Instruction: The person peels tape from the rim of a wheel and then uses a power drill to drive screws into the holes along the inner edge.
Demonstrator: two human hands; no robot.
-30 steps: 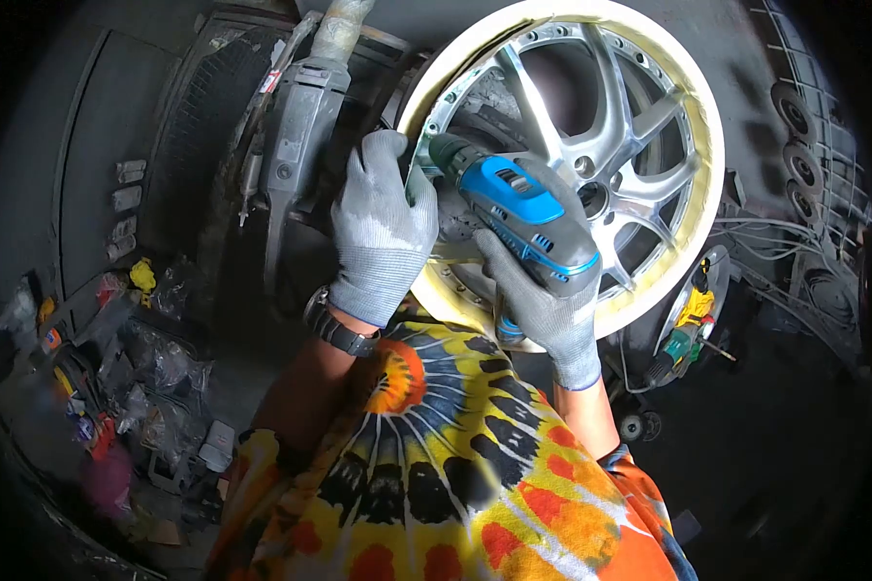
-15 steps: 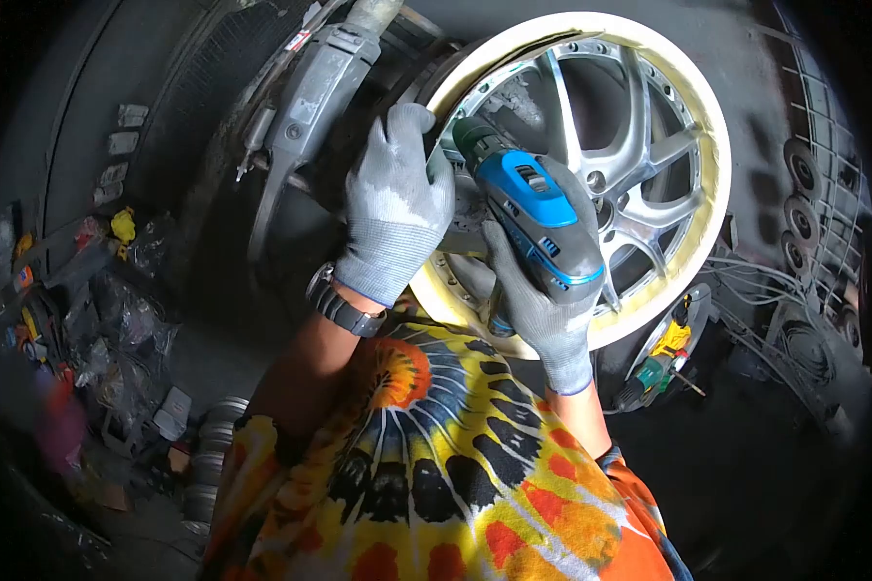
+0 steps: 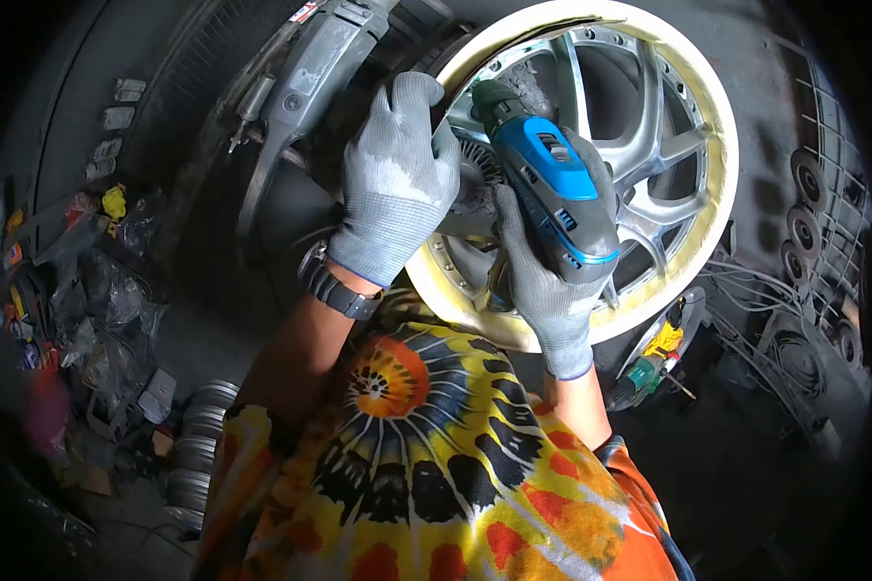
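A silver multi-spoke alloy wheel (image 3: 639, 160) with pale yellow tape around its rim lies in front of me. My right hand (image 3: 558, 308), in a grey glove, is wrapped round a blue and black cordless drill (image 3: 552, 179). The drill's dark chuck points up and left among the spokes, near the inner rim; its tip is hard to make out. On the rim's left edge, my gloved left hand (image 3: 397, 184) is closed, with thumb and fingers about the edge. A dark gap or strip runs along the rim above that hand.
A large grey power tool (image 3: 325, 82) stands left of the wheel. Beside the wheel at lower right lies a green and yellow tool (image 3: 649, 363). Hoses and round discs (image 3: 804, 228) line the right, plastic bags (image 3: 121, 290) the left, and stacked metal cylinders (image 3: 199, 441) the lower left.
The drill has shifted slightly up and to the right, with the right hand still round it. The wheel and left hand sit a little higher in view.
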